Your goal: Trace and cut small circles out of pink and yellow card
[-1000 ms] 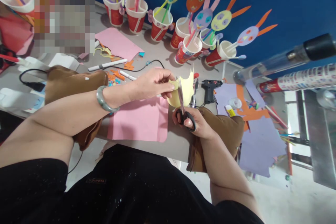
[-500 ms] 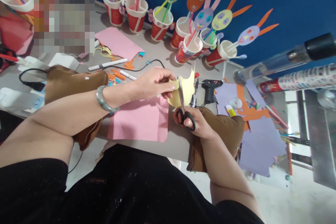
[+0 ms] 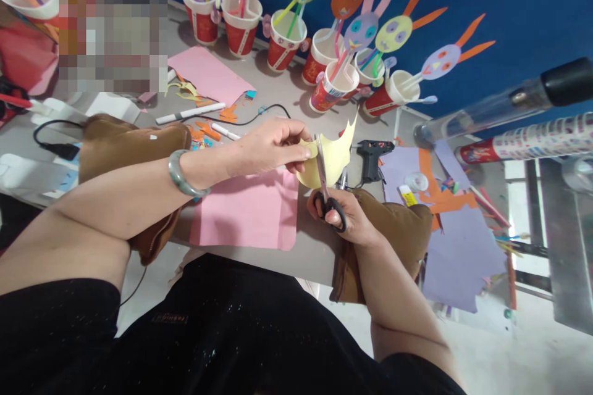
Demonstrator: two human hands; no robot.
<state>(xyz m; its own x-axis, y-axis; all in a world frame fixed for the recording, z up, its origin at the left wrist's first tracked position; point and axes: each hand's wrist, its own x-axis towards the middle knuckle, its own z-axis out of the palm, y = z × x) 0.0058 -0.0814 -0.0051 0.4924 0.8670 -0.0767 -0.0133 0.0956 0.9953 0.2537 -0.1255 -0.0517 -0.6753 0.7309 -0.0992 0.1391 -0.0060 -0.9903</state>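
Note:
My left hand [image 3: 282,147] pinches a piece of yellow paper [image 3: 337,151] at its left side, between thumb and fingers. The paper has a rounded lower edge and a jagged, pointed upper right end. In my right hand [image 3: 345,213] are scissors [image 3: 323,166] with black handles, their blades upright across the paper. The blades look nearly closed on it. Below the paper, a pink sheet [image 3: 250,213] lies on the table near my body. My right forearm passes over a brown cushion [image 3: 398,222].
Red paper cups [image 3: 241,34] with paper rabbit faces on straws line the blue wall. A black glue gun [image 3: 370,157] lies right of the scissors. Purple paper [image 3: 458,259] is at the right, pens [image 3: 192,113] and scraps at the left. Another brown cushion [image 3: 139,142] sits under my left arm.
The jagged end of the yellow paper has swung to the right, away from the scissor blades. Both hands stay almost in place.

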